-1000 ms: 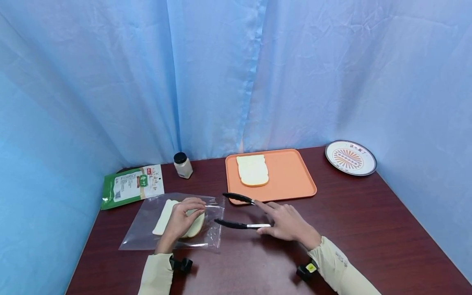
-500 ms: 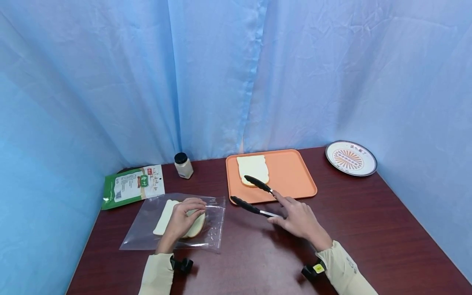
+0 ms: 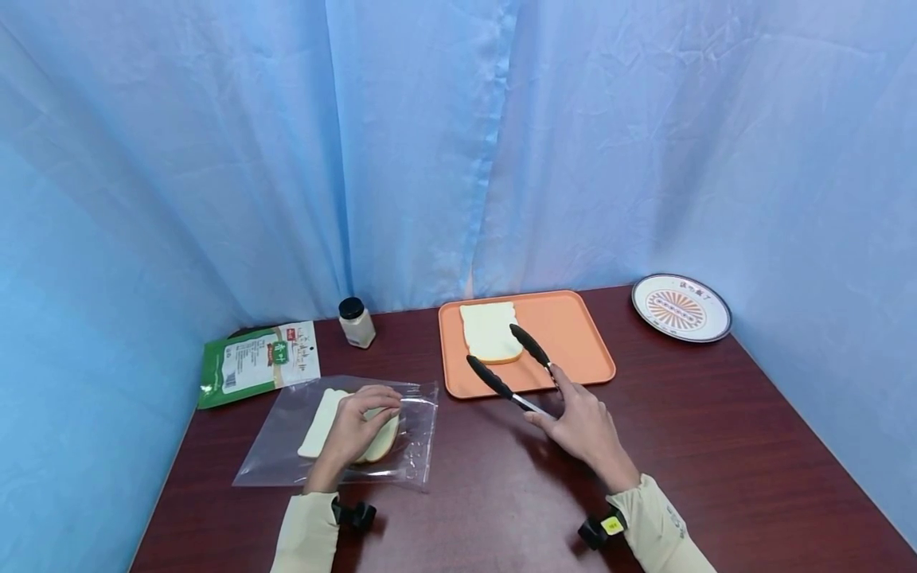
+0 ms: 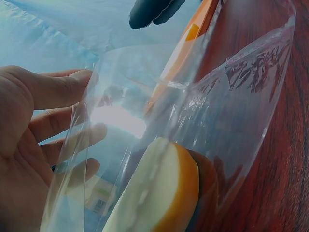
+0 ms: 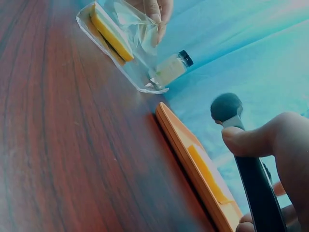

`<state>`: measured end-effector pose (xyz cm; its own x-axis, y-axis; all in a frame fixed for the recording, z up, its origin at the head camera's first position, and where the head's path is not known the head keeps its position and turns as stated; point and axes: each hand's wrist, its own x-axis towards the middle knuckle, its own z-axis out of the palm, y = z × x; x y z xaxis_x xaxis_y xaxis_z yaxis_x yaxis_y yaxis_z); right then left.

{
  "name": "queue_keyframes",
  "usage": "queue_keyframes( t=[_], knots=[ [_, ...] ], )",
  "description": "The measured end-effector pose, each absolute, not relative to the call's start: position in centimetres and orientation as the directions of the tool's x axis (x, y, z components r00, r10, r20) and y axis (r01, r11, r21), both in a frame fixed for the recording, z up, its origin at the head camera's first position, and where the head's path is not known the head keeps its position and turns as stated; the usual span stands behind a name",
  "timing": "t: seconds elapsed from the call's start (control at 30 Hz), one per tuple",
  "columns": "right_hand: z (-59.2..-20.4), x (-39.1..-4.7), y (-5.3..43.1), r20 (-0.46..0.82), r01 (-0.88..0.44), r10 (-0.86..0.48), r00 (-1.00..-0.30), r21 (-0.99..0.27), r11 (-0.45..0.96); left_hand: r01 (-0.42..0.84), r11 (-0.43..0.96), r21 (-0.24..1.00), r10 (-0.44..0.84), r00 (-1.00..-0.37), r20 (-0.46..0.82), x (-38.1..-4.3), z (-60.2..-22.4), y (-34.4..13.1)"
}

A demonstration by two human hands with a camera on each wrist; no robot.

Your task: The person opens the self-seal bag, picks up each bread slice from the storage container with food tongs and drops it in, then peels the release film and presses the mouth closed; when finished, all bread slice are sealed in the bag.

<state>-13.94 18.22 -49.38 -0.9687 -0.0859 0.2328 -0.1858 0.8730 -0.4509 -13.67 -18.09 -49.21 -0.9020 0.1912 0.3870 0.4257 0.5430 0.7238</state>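
My left hand (image 3: pixel 354 426) pinches the upper film of a clear plastic bag (image 3: pixel 268 458) and holds it raised. Inside the bag lies a slice of bread (image 3: pixel 318 422), partly hidden by that hand. In the left wrist view, thumb and forefinger meet at the film's edge. My right hand (image 3: pixel 583 426) grips black-tipped tongs (image 3: pixel 490 376), thumb on one arm and fingers on the other, with the arms spread apart. The tips hover over the front part of an orange tray (image 3: pixel 566 338), near a second bread slice (image 3: pixel 487 326) that lies on it.
Behind the bag lie a green and white packet (image 3: pixel 254 362) and a jar (image 3: pixel 357 328) with a black lid. At the far right a patterned plate (image 3: pixel 680 309) leans close to the blue curtain (image 3: pixel 609 143). All stand on a dark wooden table (image 3: pixel 487 509).
My right hand has carried the tongs from beside the bag's mouth rightward and away from me, over the tray. The left hand and the bag have stayed in place.
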Motion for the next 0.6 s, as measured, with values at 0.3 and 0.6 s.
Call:
queue_keyframes(
  t=[0.3,0.6],
  knots=[
    [-49.3,-13.9,16.7,0.109,-0.054,0.002,-0.994,-0.515,0.855,0.404,0.552,0.729,0.183,-0.912,0.366,-13.6,-49.2,-18.1],
    [-49.0,-14.3,15.2,0.025,0.054,0.075,-0.997,-0.485,0.873,0.379,0.556,0.74,0.176,-0.923,0.341,-13.6,-49.1,-18.1]
  ],
)
